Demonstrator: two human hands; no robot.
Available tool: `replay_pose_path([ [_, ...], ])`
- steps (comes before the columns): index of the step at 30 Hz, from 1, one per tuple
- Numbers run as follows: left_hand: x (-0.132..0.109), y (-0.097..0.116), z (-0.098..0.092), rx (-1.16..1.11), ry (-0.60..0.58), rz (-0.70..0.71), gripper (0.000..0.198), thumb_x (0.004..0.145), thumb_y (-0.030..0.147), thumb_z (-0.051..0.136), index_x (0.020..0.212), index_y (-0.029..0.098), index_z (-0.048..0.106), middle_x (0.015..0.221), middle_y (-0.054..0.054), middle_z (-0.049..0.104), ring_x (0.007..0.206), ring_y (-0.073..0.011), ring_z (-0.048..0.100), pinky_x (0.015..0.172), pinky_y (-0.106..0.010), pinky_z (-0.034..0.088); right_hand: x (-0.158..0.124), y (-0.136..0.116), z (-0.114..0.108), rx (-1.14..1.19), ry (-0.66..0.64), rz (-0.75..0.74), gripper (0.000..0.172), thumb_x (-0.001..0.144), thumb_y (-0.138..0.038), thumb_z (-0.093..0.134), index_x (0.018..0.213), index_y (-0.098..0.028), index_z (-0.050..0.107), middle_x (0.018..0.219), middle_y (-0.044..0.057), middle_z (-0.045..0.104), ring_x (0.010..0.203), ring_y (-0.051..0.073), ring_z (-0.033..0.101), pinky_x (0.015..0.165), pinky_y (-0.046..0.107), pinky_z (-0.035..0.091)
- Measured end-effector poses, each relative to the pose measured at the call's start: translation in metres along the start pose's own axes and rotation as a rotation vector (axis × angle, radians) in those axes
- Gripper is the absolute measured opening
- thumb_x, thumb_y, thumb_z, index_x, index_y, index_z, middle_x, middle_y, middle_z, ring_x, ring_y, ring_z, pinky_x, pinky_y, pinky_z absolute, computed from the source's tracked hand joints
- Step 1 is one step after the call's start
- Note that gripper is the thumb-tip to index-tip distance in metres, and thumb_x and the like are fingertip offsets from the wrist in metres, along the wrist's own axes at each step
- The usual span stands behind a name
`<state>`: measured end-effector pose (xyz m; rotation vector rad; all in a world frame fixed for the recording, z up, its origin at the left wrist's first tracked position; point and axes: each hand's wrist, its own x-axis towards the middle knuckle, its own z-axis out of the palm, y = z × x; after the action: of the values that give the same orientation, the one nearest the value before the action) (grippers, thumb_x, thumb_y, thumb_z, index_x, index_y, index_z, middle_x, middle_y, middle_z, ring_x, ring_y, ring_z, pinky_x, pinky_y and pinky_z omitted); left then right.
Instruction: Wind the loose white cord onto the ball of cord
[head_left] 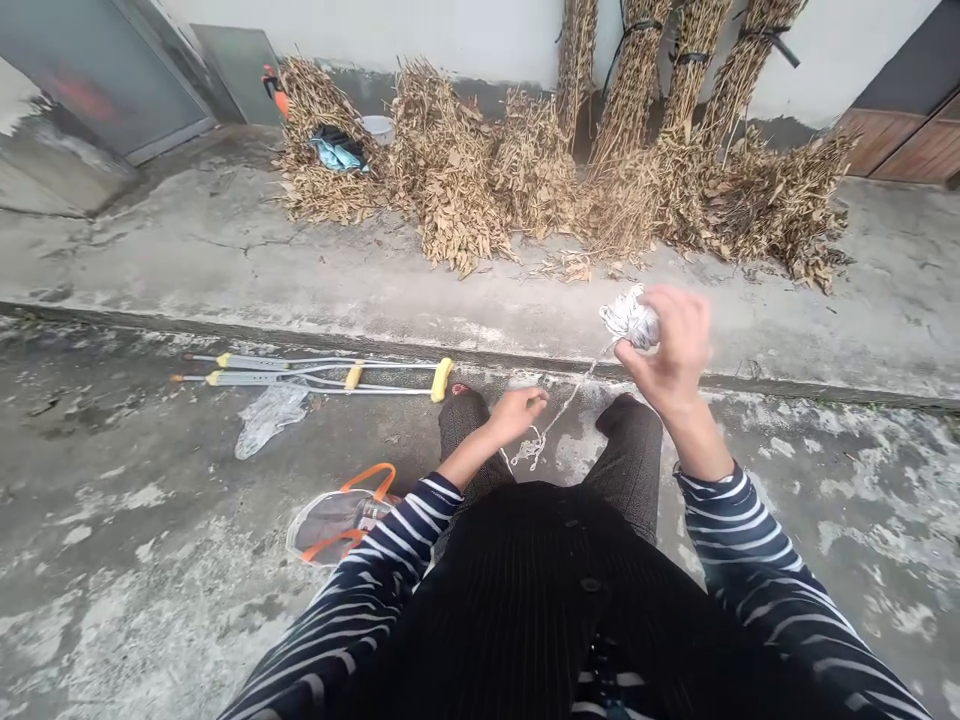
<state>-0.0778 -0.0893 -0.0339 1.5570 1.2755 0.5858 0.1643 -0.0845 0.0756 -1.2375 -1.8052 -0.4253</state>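
My right hand (675, 345) is raised in front of me, its fingers wrapped round a bundle of white string (628, 320). From the bundle a loose strand (574, 395) slants down to the left and ends in a small tangle (534, 448) between my knees. My left hand (517, 412) hovers over my left knee with curled fingers, just above the tangle. Whether the strand runs into those fingers I cannot make out.
Bundles of dry stalks (457, 170) lean along the wall on a raised concrete ledge (360, 270). A pair of crutches (322, 372), a clear plastic bag (271, 418) and an orange-handled bag (341, 525) lie on the ground to my left.
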Motion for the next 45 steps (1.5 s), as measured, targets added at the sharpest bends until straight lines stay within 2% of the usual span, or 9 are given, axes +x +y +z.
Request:
replay_pose_path([
  [5, 0.003, 0.056, -0.002, -0.406, 0.061, 0.187, 0.032, 0.089, 0.028, 0.070, 0.120, 0.018, 0.071, 0.122, -0.010, 0.074, 0.096, -0.0181, 0.070, 0.074, -0.026, 0.057, -0.008, -0.017, 0.009, -0.026, -0.060, 0.009, 0.042, 0.084, -0.021, 0.061, 0.126, -0.019, 0.063, 0.125, 0.012, 0.068, 0.118, 0.032, 0.060, 0.100, 0.056, 0.055],
  [7, 0.002, 0.074, 0.008, -0.578, 0.022, 0.194, 0.028, 0.084, 0.023, 0.075, 0.111, 0.016, 0.071, 0.108, -0.009, 0.075, 0.098, -0.0189, 0.070, 0.074, -0.026, 0.059, -0.012, -0.022, 0.015, -0.010, -0.088, 0.024, 0.042, 0.084, -0.020, 0.061, 0.126, -0.019, 0.063, 0.127, 0.012, 0.068, 0.119, 0.031, 0.060, 0.101, 0.056, 0.055],
  [10, -0.009, 0.085, 0.025, -0.706, -0.037, 0.130, 0.017, 0.085, 0.027, 0.075, 0.093, 0.013, 0.070, 0.079, -0.004, 0.071, 0.074, -0.0137, 0.068, 0.072, -0.027, 0.059, -0.018, -0.021, 0.019, 0.015, -0.112, 0.027, 0.043, 0.084, -0.020, 0.060, 0.127, -0.020, 0.062, 0.128, 0.011, 0.068, 0.121, 0.031, 0.059, 0.102, 0.055, 0.055],
  [13, -0.031, 0.086, 0.029, -0.752, -0.156, 0.095, 0.031, 0.086, 0.041, 0.077, 0.081, 0.013, 0.067, 0.072, -0.003, 0.068, 0.063, -0.0108, 0.065, 0.064, -0.025, 0.057, -0.023, -0.014, 0.020, 0.030, -0.103, 0.038, 0.038, 0.088, -0.027, 0.063, 0.126, -0.021, 0.062, 0.127, 0.011, 0.068, 0.121, 0.031, 0.059, 0.102, 0.055, 0.056],
  [22, -0.071, 0.105, -0.017, -0.909, -0.423, -0.007, 0.035, 0.088, 0.047, 0.074, 0.090, 0.013, 0.063, 0.069, -0.005, 0.070, 0.061, -0.0149, 0.069, 0.054, -0.023, 0.053, -0.047, -0.006, 0.036, 0.119, -0.031, 0.004, 0.043, 0.085, -0.027, 0.067, 0.126, -0.020, 0.059, 0.126, 0.012, 0.069, 0.118, 0.031, 0.060, 0.102, 0.052, 0.053],
  [29, -0.058, 0.139, -0.055, -0.877, -0.099, 0.147, 0.025, 0.100, 0.035, 0.061, 0.111, 0.013, 0.067, 0.100, -0.011, 0.075, 0.102, -0.0241, 0.076, 0.062, -0.022, 0.059, -0.060, -0.007, 0.048, 0.192, -0.168, 0.186, 0.049, 0.080, -0.032, 0.066, 0.127, -0.021, 0.059, 0.129, 0.012, 0.067, 0.123, 0.032, 0.058, 0.102, 0.051, 0.053],
  [34, -0.039, 0.158, -0.074, -0.777, 0.082, 0.274, 0.033, 0.109, 0.032, 0.044, 0.132, 0.017, 0.063, 0.130, -0.010, 0.068, 0.137, -0.0307, 0.062, 0.077, -0.023, 0.063, -0.069, -0.012, 0.037, 0.251, -0.375, 0.295, 0.052, 0.072, -0.027, 0.066, 0.123, -0.021, 0.067, 0.131, 0.011, 0.069, 0.121, 0.033, 0.060, 0.096, 0.049, 0.055],
  [39, 0.003, 0.146, -0.091, -0.678, 0.226, 0.315, 0.036, 0.110, 0.035, 0.043, 0.133, 0.015, 0.062, 0.127, -0.009, 0.069, 0.134, -0.0286, 0.064, 0.085, -0.025, 0.061, -0.065, -0.006, 0.025, 0.431, -0.613, 0.510, 0.057, 0.062, -0.027, 0.070, 0.118, -0.020, 0.074, 0.115, 0.008, 0.073, 0.102, 0.028, 0.066, 0.091, 0.042, 0.054],
  [45, 0.059, 0.076, -0.118, -0.422, 0.193, 0.049, 0.028, 0.097, 0.038, 0.070, 0.092, 0.010, 0.070, 0.081, -0.008, 0.075, 0.076, -0.0133, 0.072, 0.074, -0.024, 0.059, -0.056, 0.010, 0.009, 0.515, -0.850, 0.613, 0.048, 0.060, -0.025, 0.072, 0.107, -0.018, 0.078, 0.099, 0.003, 0.074, 0.083, 0.021, 0.064, 0.078, 0.031, 0.048],
])
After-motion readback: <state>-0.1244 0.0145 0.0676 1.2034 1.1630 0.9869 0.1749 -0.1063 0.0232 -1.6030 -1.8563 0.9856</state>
